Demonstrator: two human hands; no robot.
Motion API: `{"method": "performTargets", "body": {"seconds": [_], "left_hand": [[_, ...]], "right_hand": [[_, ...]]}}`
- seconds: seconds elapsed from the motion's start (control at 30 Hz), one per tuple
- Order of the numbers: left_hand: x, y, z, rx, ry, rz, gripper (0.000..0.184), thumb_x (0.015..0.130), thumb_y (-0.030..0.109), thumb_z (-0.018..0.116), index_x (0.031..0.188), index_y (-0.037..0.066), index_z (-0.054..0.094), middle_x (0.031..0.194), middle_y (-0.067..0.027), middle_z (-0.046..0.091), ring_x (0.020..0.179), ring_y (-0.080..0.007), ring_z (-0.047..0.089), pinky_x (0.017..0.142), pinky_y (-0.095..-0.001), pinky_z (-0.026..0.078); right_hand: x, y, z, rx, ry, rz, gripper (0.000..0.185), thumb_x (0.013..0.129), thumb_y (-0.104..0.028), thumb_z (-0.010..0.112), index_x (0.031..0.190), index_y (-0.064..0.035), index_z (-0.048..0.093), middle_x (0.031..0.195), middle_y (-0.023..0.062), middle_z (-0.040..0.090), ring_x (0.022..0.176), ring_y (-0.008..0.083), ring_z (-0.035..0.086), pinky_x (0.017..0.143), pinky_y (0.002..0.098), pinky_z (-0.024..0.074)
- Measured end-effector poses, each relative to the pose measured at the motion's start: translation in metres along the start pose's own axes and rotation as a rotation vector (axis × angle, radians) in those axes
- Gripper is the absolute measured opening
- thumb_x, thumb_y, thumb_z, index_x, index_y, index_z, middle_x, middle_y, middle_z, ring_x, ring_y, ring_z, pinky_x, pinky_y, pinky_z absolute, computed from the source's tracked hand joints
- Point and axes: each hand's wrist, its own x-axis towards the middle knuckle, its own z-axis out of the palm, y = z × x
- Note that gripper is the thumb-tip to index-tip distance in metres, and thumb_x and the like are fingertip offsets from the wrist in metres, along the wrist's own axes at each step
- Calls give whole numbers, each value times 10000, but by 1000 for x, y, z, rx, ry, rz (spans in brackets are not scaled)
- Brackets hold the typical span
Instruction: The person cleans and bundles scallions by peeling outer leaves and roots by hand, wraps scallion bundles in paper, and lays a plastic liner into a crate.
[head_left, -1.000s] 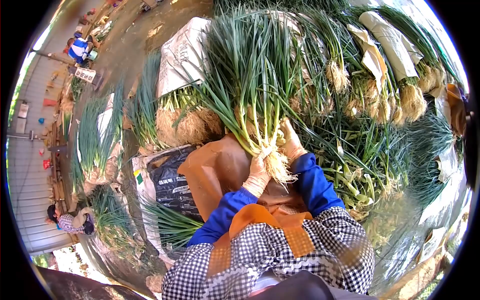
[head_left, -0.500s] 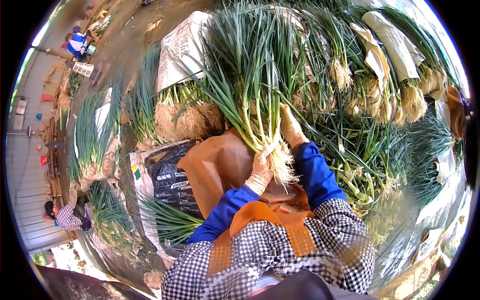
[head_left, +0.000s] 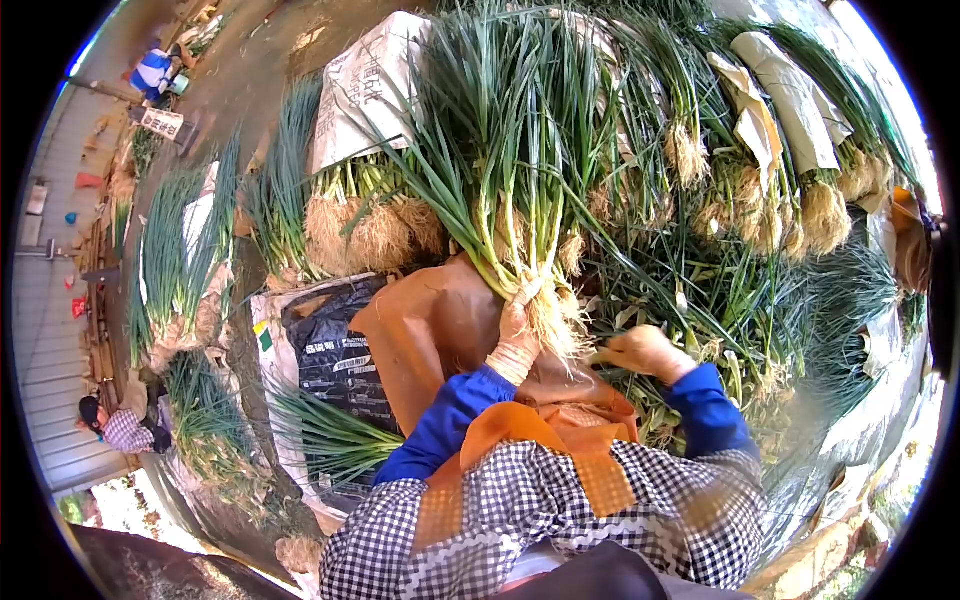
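My left hand (head_left: pixel 515 333) is wrapped round the lower stalks of a bunch of green onions (head_left: pixel 530 210), just above their pale, stringy roots (head_left: pixel 557 322). The bunch rests over the brown apron (head_left: pixel 430 325) on my lap, its long leaves pointing away from me. My right hand (head_left: pixel 643 353) is apart from the bunch, to the right of the roots, with its fingers curled closed. A pale bit shows at its fingertips, too small to name. Below and around that hand lies a heap of loose green leaves and trimmings (head_left: pixel 700 310).
More rooted bunches (head_left: pixel 365 230) lie ahead, partly under a white sack (head_left: pixel 370 85). Others are at right beside a pale wrap (head_left: pixel 790 100) and at left (head_left: pixel 185 270). A black printed sack (head_left: pixel 340 350) is by my left knee. Two people (head_left: pixel 125 430) sit far left.
My right hand has left the stalks, moving down and right toward me, and its fingers have closed. The left hand keeps its grip on the bunch, nearly still.
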Motion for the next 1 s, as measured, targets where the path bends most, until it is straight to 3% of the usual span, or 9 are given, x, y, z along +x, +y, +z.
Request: {"method": "performTargets", "body": {"seconds": [0.03,0.1,0.23,0.3,0.4,0.63,0.87,0.93,1.0], "left_hand": [[-5,-2,8,87,4,13,199,846,44,541,1038,0,568,849,-84,624,709,-189,620,623,-315,544],[-4,-7,13,173,-1,16,202,843,41,548,1041,4,567,843,-78,620,689,-185,613,611,-307,536],[5,-18,-8,446,-63,158,259,830,-18,531,1089,-6,535,946,-99,599,838,-222,608,766,-355,527],[12,-21,-21,483,-62,235,254,840,-23,517,1093,-9,532,951,-96,598,838,-221,609,769,-349,526],[15,-19,-21,532,-26,251,255,844,-15,520,1099,-2,536,965,-93,602,846,-218,610,767,-342,524],[3,-10,-9,363,2,131,202,848,46,542,1044,8,569,930,-93,613,833,-226,617,720,-346,537],[2,-1,0,184,-113,6,243,837,-1,530,1078,19,559,975,-96,614,880,-224,615,795,-367,526],[0,-6,8,176,-44,-2,248,822,37,560,1065,-14,562,901,-100,625,779,-217,628,703,-338,541],[-6,-7,6,165,-47,-22,259,829,44,554,1081,-13,551,921,-103,625,791,-219,628,727,-335,539]], "right_hand": [[-7,25,7,-112,-184,168,312,833,-440,555,920,-164,672,831,104,650,733,270,635,636,360,505],[-8,61,15,-322,27,229,349,837,-450,552,975,-147,659,874,111,650,758,276,639,655,364,504],[67,-21,-67,398,878,42,354,852,-398,549,1021,-97,630,873,137,650,783,314,629,702,394,500],[116,-21,-82,266,727,88,453,854,-364,591,1155,-28,560,874,154,667,795,244,650,690,304,512],[169,12,-64,509,484,22,406,843,-390,573,987,-13,611,800,200,625,787,323,607,715,373,469],[57,-53,-61,1486,234,-136,241,914,-255,515,866,-37,606,587,-43,502,419,44,382,388,191,297],[-47,41,-27,1141,110,195,235,890,-270,539,837,-55,617,768,95,669,530,115,571,433,218,380],[-16,53,-13,81,324,436,402,820,-351,619,1115,-79,605,1000,136,641,954,274,617,828,343,484],[28,8,-34,457,745,-116,357,883,-287,558,1151,-52,561,1099,138,602,1033,279,572,880,342,452]]}}
